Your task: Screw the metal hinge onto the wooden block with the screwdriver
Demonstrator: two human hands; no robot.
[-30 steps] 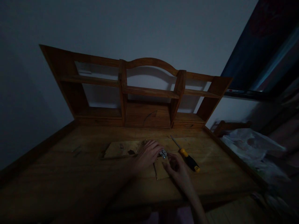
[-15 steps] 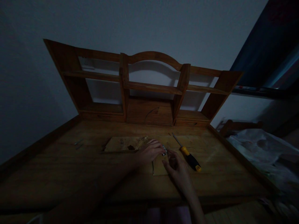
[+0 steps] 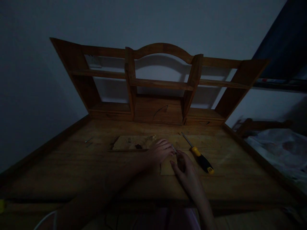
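Observation:
A small shiny metal piece, too dark to identify, lies between my two hands over a pale wooden board. My left hand reaches across the board, its fingers bent down and closed at the metal piece. From the right, my right hand meets the same piece with curled fingers, its thumb a little apart below; the exact grip is hidden. Left of the hands, a longer wooden strip shows a broken, splintered patch. A screwdriver with a yellow and black handle rests just right of my right hand.
The wooden desk has a shelf unit along its back, against the wall. Thin metal bits lie at the left. Past the raised right edge is a pale plastic bag.
The view has shifted slightly. My hands stay together at the metal piece, which is now more covered by my left fingers. The screwdriver has not moved on the desk.

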